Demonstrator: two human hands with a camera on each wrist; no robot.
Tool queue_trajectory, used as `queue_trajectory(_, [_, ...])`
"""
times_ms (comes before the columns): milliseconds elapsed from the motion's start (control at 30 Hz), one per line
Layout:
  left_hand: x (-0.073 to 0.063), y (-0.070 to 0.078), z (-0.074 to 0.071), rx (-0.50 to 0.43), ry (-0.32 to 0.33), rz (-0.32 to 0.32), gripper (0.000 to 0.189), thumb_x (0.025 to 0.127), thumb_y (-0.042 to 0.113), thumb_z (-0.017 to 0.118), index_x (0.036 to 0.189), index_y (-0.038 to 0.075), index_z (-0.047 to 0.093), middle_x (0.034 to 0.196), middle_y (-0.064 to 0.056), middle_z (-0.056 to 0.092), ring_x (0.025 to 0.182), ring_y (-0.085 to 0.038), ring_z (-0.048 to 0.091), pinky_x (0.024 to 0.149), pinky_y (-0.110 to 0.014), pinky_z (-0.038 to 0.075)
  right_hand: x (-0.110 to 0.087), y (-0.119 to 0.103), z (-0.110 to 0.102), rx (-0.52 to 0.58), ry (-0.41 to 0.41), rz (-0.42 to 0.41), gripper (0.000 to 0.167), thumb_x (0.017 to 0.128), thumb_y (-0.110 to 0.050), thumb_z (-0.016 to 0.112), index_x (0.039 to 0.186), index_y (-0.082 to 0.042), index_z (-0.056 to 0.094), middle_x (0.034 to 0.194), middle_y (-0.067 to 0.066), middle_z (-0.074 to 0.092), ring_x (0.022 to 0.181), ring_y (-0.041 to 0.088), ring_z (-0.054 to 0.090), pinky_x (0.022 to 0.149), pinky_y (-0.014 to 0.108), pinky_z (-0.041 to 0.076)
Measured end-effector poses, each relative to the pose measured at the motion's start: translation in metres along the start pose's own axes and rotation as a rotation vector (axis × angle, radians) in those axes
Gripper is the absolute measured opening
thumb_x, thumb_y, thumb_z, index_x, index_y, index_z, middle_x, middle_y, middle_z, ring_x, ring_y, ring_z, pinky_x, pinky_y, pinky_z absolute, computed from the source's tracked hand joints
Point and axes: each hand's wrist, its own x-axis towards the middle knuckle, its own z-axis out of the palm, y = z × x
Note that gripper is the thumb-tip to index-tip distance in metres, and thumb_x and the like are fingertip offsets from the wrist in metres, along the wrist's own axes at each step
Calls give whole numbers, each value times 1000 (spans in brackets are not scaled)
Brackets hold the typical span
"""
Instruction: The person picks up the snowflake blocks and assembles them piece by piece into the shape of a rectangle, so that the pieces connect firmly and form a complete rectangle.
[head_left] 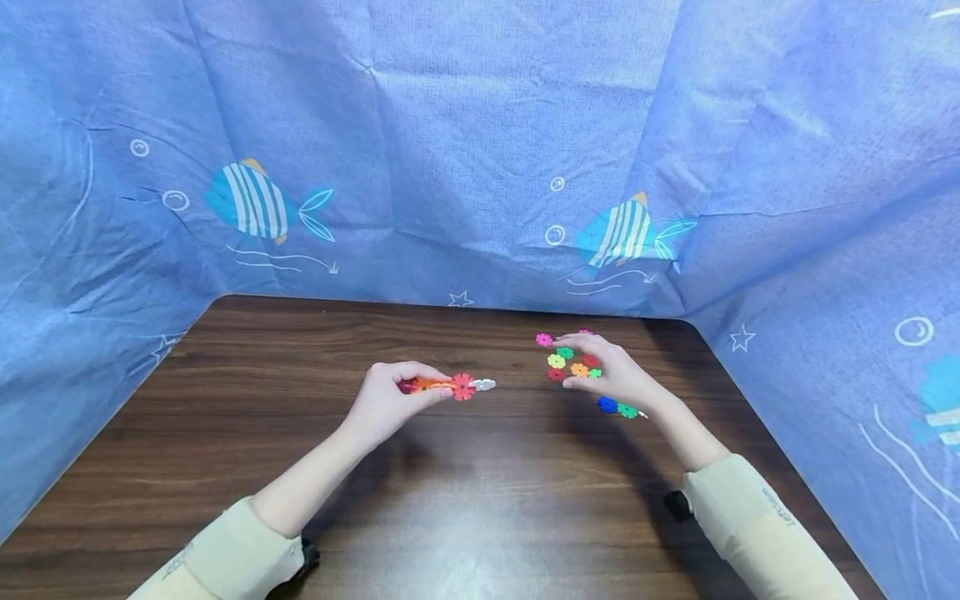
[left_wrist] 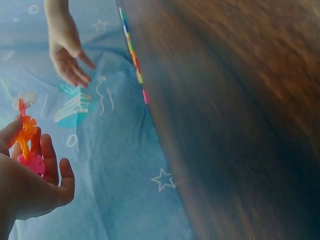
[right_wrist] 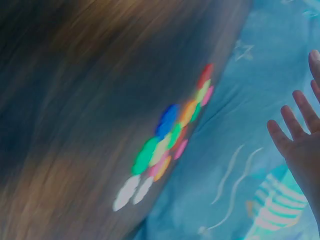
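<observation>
My left hand (head_left: 382, 402) pinches a short chain of interlocking plastic snowflake discs between thumb and fingers. A red disc (head_left: 463, 387) and a white disc (head_left: 485, 384) stick out to the right of the fingertips. In the left wrist view an orange disc (left_wrist: 28, 129) and a pink disc (left_wrist: 32, 163) of the same chain show beside the curled fingers. With thumb and fingers spread and nothing between them, my right hand (head_left: 622, 377) is over loose discs on the table. Among these are a yellow disc (head_left: 556, 361) and a blue disc (head_left: 607, 405), partly overlapped by the hand.
Loose discs in several colours, including a green disc (right_wrist: 145, 156) and a white disc (right_wrist: 126, 192), lie flat on the right part of the dark wooden table (head_left: 465, 492). A blue fish-print cloth (head_left: 480, 167) hangs behind the table and along its sides.
</observation>
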Motion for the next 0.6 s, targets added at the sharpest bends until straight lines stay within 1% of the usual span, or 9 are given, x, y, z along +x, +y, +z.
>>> queue_trajectory(67, [0, 0, -1, -6, -2, 16, 21, 72, 20, 83, 91, 15, 76, 91, -2, 73, 80, -13, 64, 65, -22, 52, -1, 9, 1, -15, -9, 13, 58, 77, -26, 78, 129, -14, 55, 128, 4, 57, 119, 25, 50, 99, 47, 40])
queue_trajectory(100, [1, 0, -1, -10, -4, 25, 21, 72, 20, 83, 90, 14, 76, 91, -2, 73, 82, -13, 64, 66, -22, 52, -1, 14, 2, -19, -15, 15, 58, 77, -25, 79, 128, -11, 56, 127, 6, 58, 118, 26, 51, 97, 47, 42])
queue_trajectory(133, [1, -1, -1, -14, -7, 36, 20, 72, 20, 83, 90, 14, 77, 91, -2, 73, 83, -13, 65, 66, -22, 52, 0, 18, 3, -20, -22, 20, 56, 77, -24, 78, 127, -10, 57, 127, 6, 58, 119, 26, 51, 97, 48, 42])
queue_trajectory(300, [2, -3, 0, -24, -29, 75, 18, 72, 23, 82, 87, 14, 77, 91, 0, 73, 89, -13, 66, 69, -21, 52, 3, 38, 13, -23, -50, 45, 49, 78, -18, 78, 122, -7, 60, 125, 9, 60, 120, 28, 52, 98, 49, 41])
queue_trajectory(433, [3, -2, 2, -19, -34, 63, 19, 73, 26, 82, 87, 15, 77, 92, 1, 73, 92, -13, 66, 69, -21, 52, 5, 52, 22, -37, -67, 68, 45, 79, -14, 76, 120, -3, 61, 124, 13, 60, 120, 33, 51, 99, 52, 40])
queue_trajectory(600, [2, -1, 3, -26, -32, 33, 20, 74, 25, 81, 89, 13, 77, 94, -2, 72, 91, -15, 66, 65, -22, 51, 7, 61, 27, -57, -110, 106, 42, 81, -16, 74, 119, -5, 63, 127, 17, 57, 122, 36, 48, 100, 54, 38])
